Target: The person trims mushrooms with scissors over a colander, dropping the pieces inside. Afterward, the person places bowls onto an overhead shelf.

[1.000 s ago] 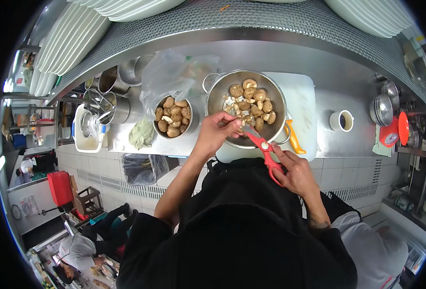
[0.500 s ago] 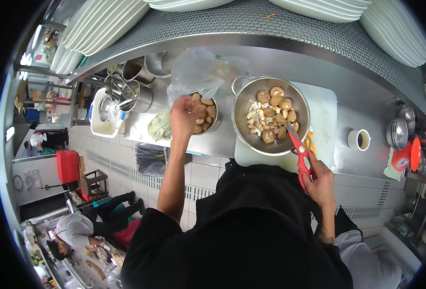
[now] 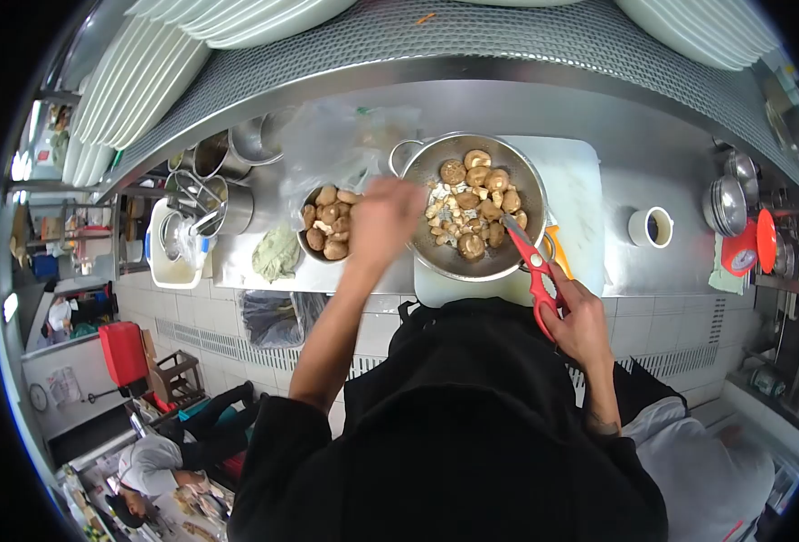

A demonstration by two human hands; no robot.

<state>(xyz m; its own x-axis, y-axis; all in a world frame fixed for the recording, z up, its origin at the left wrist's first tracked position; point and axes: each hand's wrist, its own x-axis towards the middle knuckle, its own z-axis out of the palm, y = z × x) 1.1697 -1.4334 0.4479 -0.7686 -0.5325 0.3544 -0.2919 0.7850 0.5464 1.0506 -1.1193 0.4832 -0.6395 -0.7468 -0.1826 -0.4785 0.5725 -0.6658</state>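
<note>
While the left hand blurs, scissors tilt.

The single view looks from the wearer's head, above the black cloth-covered torso, steeply down and forward onto the fingers on the red-handled metal scissors and the shiny steel table under and beyond them. It is within arm's reach and wide, round and dark-rimmed, taking in the grey perforated metal shelf beyond the fingers and the pale tiled floor nearer the torso.
</note>
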